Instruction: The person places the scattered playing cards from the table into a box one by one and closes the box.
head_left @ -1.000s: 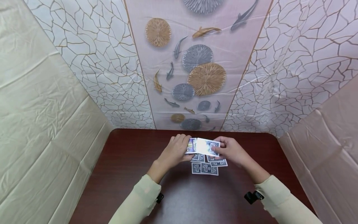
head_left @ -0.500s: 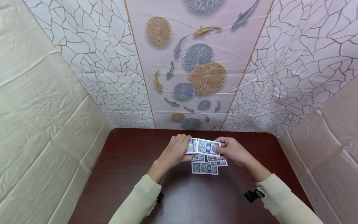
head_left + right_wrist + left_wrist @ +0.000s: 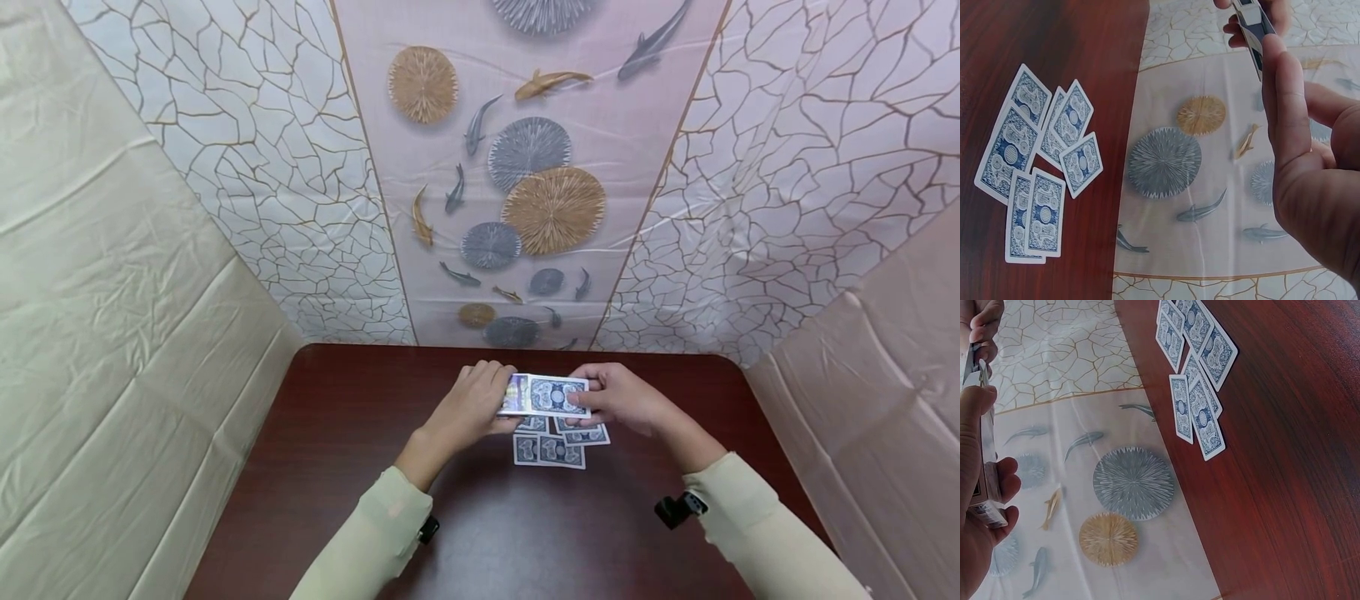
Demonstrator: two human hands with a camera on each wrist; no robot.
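Note:
My left hand (image 3: 474, 400) grips a playing-card box (image 3: 516, 394) with a purple printed face, its thumb and fingers on opposite sides. The lower end of the box (image 3: 990, 513) shows a barcode in the left wrist view. Pinched between thumb and fingers of my right hand (image 3: 618, 398) are playing cards (image 3: 551, 396), blue patterned back up; how many is hidden. Their left edge meets the box's right end, in line with it. Both are held up above several face-down playing cards (image 3: 562, 451) spread loosely on the table.
The dark red-brown table (image 3: 337, 483) ends at a back edge just beyond the hands. Behind it hangs a cloth (image 3: 450, 250) printed with fish and round leaves. Plain beige cloth walls (image 3: 150, 400) flank both sides. Each sleeve carries a small black device (image 3: 678, 508).
The cards in my right hand have turned from a slight tilt to lie straight with the box. Glare on their backs has faded. My left hand keeps its hold on the box.

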